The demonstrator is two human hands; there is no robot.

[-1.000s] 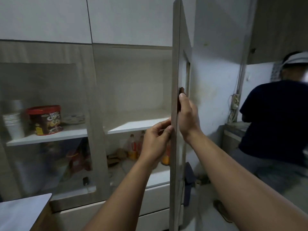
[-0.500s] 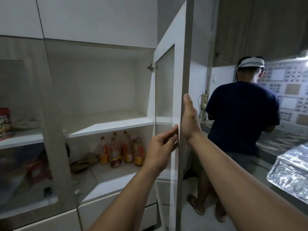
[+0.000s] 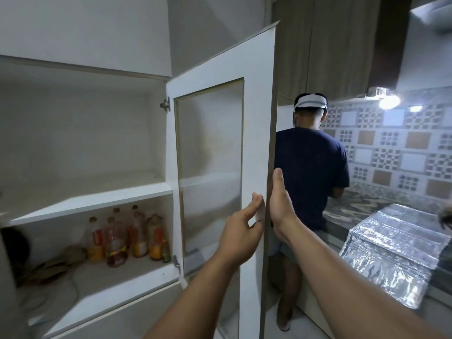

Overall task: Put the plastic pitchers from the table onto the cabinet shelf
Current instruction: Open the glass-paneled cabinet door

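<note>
Swung further toward 3 o'clock, the cabinet door (image 3: 220, 152) (left hand (image 3: 241, 232) pinching its edge, right hand (image 3: 280, 206) flat, fingers released) could strike the person (image 3: 310, 172) behind it.

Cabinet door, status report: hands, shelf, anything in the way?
Left hand pinches cabinet door edge; right hand flat on its outer face. Shelf exposed, no pitchers in view. Person stands behind door.

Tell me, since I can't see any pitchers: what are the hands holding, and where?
Both hands, left and right, hold the door by its free edge.
</note>
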